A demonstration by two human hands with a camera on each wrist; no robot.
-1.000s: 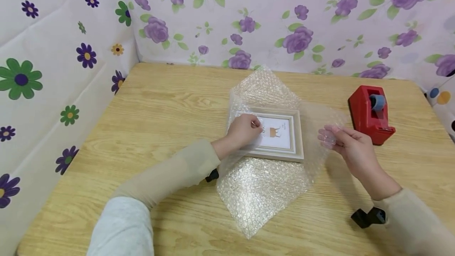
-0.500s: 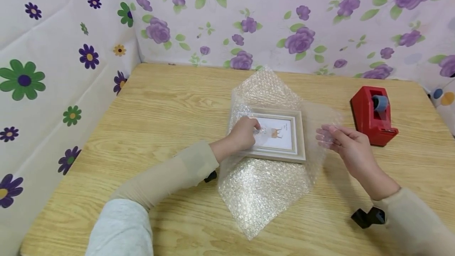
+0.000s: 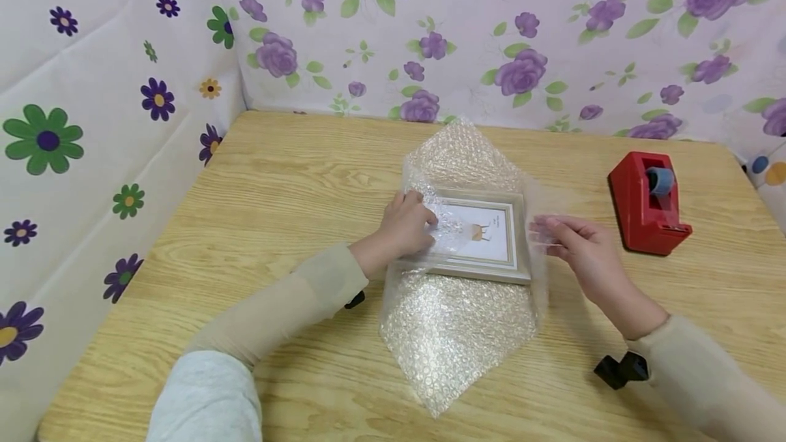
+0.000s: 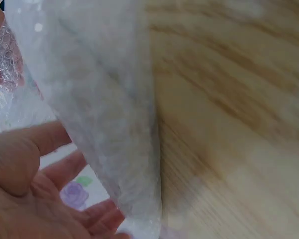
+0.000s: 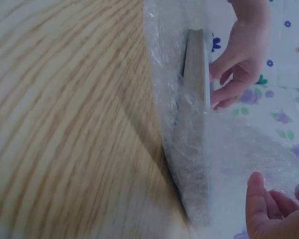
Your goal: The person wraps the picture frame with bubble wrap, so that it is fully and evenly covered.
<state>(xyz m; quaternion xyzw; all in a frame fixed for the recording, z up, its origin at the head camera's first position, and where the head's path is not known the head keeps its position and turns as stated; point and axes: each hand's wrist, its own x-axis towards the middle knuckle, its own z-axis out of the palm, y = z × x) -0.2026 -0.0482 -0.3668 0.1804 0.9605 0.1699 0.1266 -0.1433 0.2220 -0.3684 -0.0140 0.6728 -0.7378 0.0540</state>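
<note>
A picture frame [image 3: 500, 244] with a pale border and a small brown drawing lies on a sheet of bubble wrap [image 3: 457, 336]. The wrap's left flap is folded over the frame's left part. On that flap rests my left hand [image 3: 402, 227], its fingers spread and fairly straight; the left wrist view shows the hand [image 4: 25, 184] touching the wrap without gripping. My right hand [image 3: 583, 254] pinches the edge of the right flap, held up beside the frame's right side. Seen from the right wrist, the frame's edge [image 5: 195, 69] stands inside the clear wrap.
A red tape dispenser [image 3: 645, 207] with a blue roll stands to the right, beyond my right hand. The wooden table [image 3: 295, 176] extends left and in front. Flower-patterned cloth [image 3: 362, 26] closes off the back and the left side.
My right hand has moved left with the right flap, bringing it up to the frame. My left hand has gone from pinching the left flap to lying on it with spread fingers.
</note>
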